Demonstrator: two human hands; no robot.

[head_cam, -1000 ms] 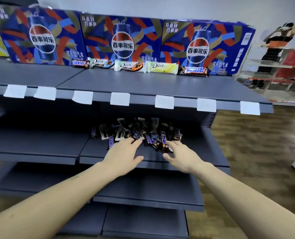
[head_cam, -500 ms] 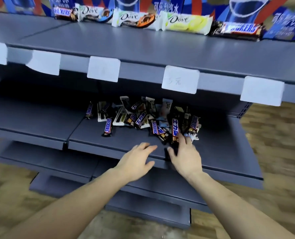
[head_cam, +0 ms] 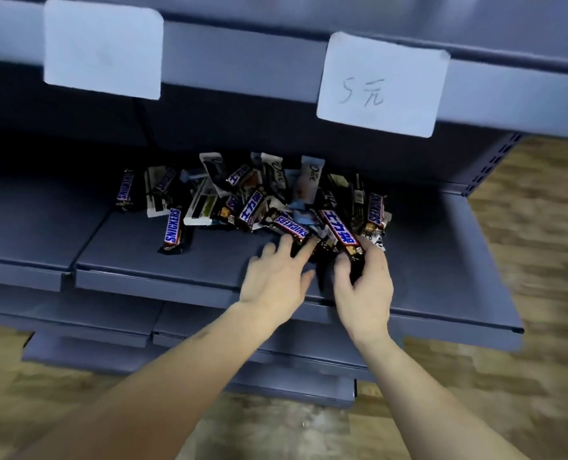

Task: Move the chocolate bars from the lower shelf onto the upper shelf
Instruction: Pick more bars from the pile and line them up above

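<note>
The chocolate bars (head_cam: 259,200) lie in a loose, overlapping heap on the lower shelf (head_cam: 136,257), just beyond our fingertips and spreading away to the left of them. Nearest us, a Snickers bar (head_cam: 290,229) sits right at the tips of our left hand (head_cam: 276,280), and a bar with Chinese lettering (head_cam: 340,234) slants down into our right hand (head_cam: 365,287). Our right hand curls around the near end of that bar, thumb under and fingers over, so we judge the grasp begun but not yet firm. Our left hand lies relaxed and spread, fingers straight on the shelf and touching the Snickers bar, holding nothing. To do this step well, we should close the right hand fully around the bar's middle, not its crimped end, since the glossy wrapper looks slippery and could slide out. The left hand can pin or scoop the neighbouring bar so the heap does not scatter toward the shelf's front lip. One stray bar (head_cam: 173,230) lies well to the left of our hands, an easy later pick. Above our hands runs the front edge of the upper shelf (head_cam: 242,58), carrying a price label (head_cam: 380,84); we need to draw back clear of it before lifting.
</note>
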